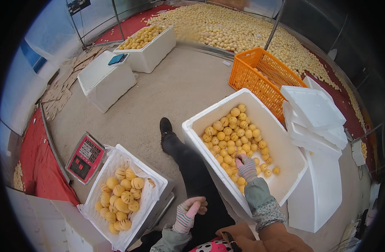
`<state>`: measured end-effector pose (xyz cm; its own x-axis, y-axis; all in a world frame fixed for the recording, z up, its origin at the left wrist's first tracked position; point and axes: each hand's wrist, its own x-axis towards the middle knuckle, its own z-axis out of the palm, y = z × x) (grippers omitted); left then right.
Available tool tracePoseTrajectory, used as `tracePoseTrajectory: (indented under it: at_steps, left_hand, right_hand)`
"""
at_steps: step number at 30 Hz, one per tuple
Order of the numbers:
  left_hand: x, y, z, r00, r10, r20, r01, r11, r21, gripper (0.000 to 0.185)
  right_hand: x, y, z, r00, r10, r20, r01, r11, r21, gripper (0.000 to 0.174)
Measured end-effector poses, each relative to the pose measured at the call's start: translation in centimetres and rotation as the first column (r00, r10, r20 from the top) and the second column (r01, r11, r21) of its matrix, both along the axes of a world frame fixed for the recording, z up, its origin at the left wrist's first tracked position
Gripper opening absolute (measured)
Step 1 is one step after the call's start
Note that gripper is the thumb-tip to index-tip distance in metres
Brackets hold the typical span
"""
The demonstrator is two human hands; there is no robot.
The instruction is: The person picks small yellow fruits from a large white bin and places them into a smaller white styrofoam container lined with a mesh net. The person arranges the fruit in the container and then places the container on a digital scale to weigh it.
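My right hand [246,167], in a striped fingerless glove, reaches into a large white foam box [293,157] on my right. Its fingertips touch the yellow pepino melons [230,132], some dark-striped; whether one is gripped is hidden. Over my leg is my left hand [190,211], gloved alike, its fingers curled in and nothing visible in them. To its left stands a smaller white foam box [161,186], lined with white foam netting [150,206]. Several larger striped pepino melons [121,201] lie in that box. A weighing scale with a red keypad panel [86,157] adjoins it.
An orange plastic crate [258,78] and stacked foam lids [315,110] stand beyond the large box. Farther off are a foam box of melons [157,47] and another foam box [113,85] bearing a small scale [117,59]. A broad heap of pale round fruit [217,25] covers red sheeting.
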<state>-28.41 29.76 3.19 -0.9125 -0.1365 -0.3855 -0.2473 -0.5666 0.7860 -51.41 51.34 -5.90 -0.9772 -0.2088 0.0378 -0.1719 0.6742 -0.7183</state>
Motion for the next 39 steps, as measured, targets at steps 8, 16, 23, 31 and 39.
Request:
tracePoseTrajectory:
  at_steps: [8, 16, 23, 31, 39]
  left_hand:
    - [-9.5, 3.3, -3.1, 0.999, -0.021, -0.040, 0.038, 0.875, 0.483, 0.047]
    - [-11.7, 3.3, -3.5, 0.997, -0.031, 0.071, -0.005, 0.888, 0.459, 0.061]
    - [-12.2, 3.5, -3.6, 0.995, -0.073, 0.069, 0.032, 0.882, 0.471, 0.064]
    - [-11.7, 3.4, -4.3, 0.995, -0.093, 0.029, 0.066, 0.865, 0.498, 0.067]
    - [-11.3, 3.2, -4.3, 0.995, -0.100, 0.017, 0.077, 0.852, 0.518, 0.066]
  right_hand:
    - [-6.1, 5.6, -7.6, 0.802, -0.175, 0.572, 0.345, 0.916, -0.203, 0.026]
    - [-22.5, -0.4, -7.7, 0.968, -0.225, 0.114, 0.193, 0.951, 0.242, 0.039]
    - [-29.2, -5.7, -3.7, 0.913, -0.313, 0.263, 0.090, 0.781, 0.617, 0.060]
    - [-26.8, -5.2, -4.4, 0.997, 0.069, -0.033, -0.020, 0.651, 0.759, 0.050]
    - [-25.1, -8.5, -5.3, 0.969, 0.247, 0.029, -0.175, 0.595, 0.784, 0.057]
